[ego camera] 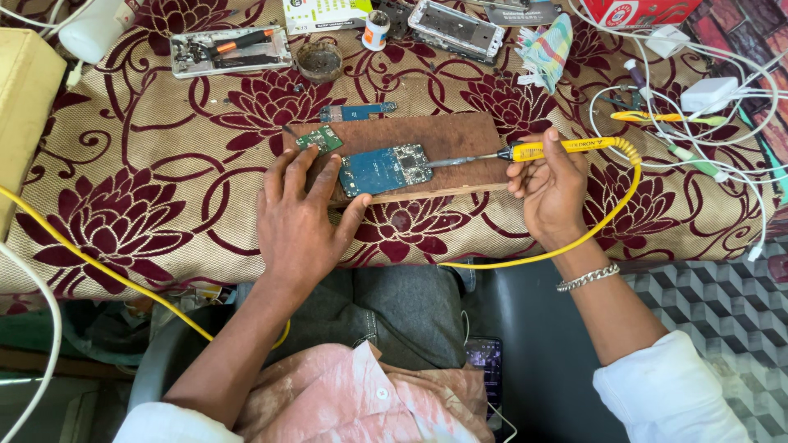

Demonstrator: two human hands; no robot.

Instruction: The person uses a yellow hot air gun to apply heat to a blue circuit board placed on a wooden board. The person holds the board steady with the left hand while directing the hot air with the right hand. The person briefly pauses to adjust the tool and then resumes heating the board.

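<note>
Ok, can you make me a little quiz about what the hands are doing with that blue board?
1. True or false: the right hand holds a yellow soldering iron.
2. What does the left hand press on: A) the blue circuit board, B) the round tin, C) the white bottle?
3. What does the blue circuit board lie on?

Key: 1 true. 2 A. 3 the wooden board.

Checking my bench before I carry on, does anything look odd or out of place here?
A phone lies on the person's lap, by the seat edge, where it could slip. White cables are tangled at the right of the table.
</note>
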